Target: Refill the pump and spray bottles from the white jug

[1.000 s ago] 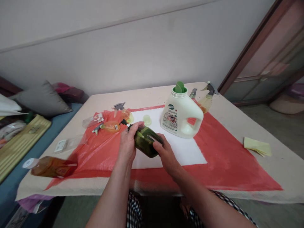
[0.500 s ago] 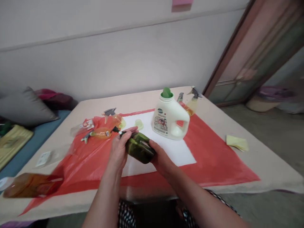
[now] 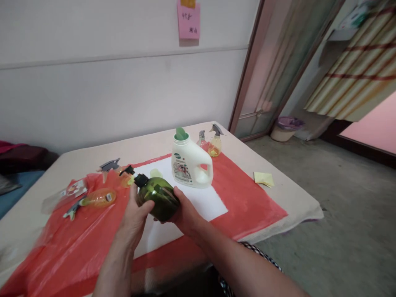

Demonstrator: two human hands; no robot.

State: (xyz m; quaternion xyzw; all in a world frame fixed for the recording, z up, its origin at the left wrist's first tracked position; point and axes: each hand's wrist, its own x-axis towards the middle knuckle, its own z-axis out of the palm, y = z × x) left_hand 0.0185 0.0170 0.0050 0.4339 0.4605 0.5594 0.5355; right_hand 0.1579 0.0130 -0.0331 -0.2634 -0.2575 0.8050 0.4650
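1. A dark green pump bottle (image 3: 157, 197) is held tilted above the red plastic sheet (image 3: 247, 202), its black pump head (image 3: 136, 178) pointing up and away to the left.
2. The left hand (image 3: 133, 218) is wrapped around the bottle's near side, fingers curled onto it just below the pump collar.
3. The right hand (image 3: 182, 212) is cupped under the base, its thumb laid along the flank.
4. A slip could be caused by the smooth, rounded body, and the bottle would drop onto the sheet.
5. Liquid could be leaked through the pump if the tilt is increased.
6. The white detergent jug (image 3: 191, 165), standing just beyond, could be knocked over by a wide swing.
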